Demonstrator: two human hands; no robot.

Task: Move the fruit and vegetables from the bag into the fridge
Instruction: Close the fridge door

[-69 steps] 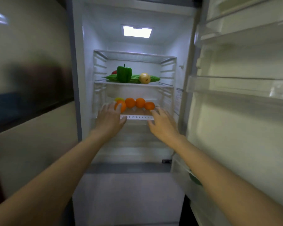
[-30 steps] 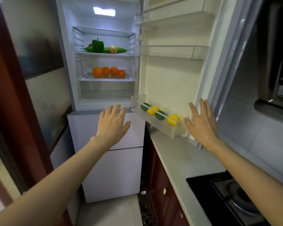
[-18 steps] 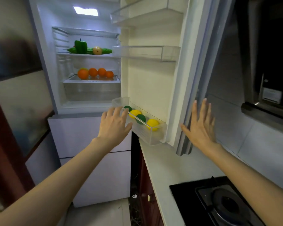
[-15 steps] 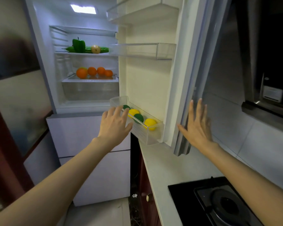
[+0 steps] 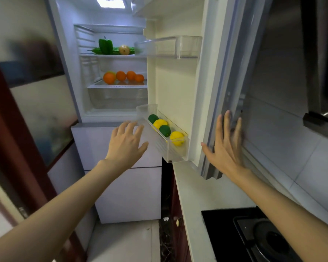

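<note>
Head view: the right hand (image 5: 224, 146) is spread flat, fingers straight against the outer edge of the open white fridge door (image 5: 210, 82), gripping nothing. The left hand (image 5: 127, 142) hangs open and empty just beside the clear plastic door bin (image 5: 167, 148) holding yellow lemons (image 5: 176, 138) and green limes (image 5: 164, 130); round oranges (image 5: 121, 75) sit on the middle fridge shelf

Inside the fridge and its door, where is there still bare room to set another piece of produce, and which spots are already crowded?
Free: the middle door bin looks empty, and the glass shelf is bare left of the green pepper. Crowded: the lower door bin is filled along its length by the limes and lemons; the oranges line the shelf above the drawer.
</note>
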